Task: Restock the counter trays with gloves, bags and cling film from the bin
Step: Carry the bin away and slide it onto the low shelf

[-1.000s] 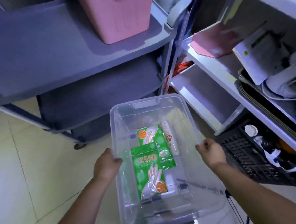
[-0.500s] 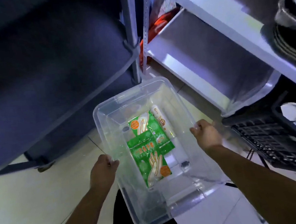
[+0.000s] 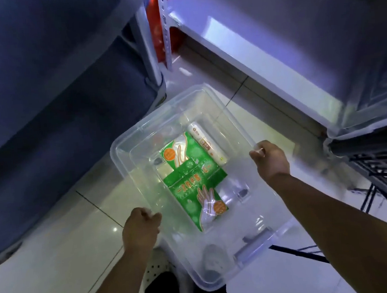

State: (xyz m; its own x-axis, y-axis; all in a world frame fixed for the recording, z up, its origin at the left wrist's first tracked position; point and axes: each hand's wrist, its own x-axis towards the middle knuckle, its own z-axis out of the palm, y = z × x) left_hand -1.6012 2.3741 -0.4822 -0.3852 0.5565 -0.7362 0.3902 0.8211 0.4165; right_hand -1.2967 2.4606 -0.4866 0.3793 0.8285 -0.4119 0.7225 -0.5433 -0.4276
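Shiny white floor tiles (image 3: 57, 247) lie under a clear bin (image 3: 175, 103). The left hand (image 3: 141, 230) curls its grip round the near left rim; the right hand (image 3: 270, 161) grasps the right rim. Two green glove packs (image 3: 198, 191) and a white roll (image 3: 207, 145) lie inside. A grey cart (image 3: 46, 88) crowds the left, a white shelf (image 3: 273, 60) and black crate (image 3: 385, 178) the right.

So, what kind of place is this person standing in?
Probably a storeroom or a kitchen storage area: a white shelving rack, a grey cart beside it, a black crate and a tiled floor.
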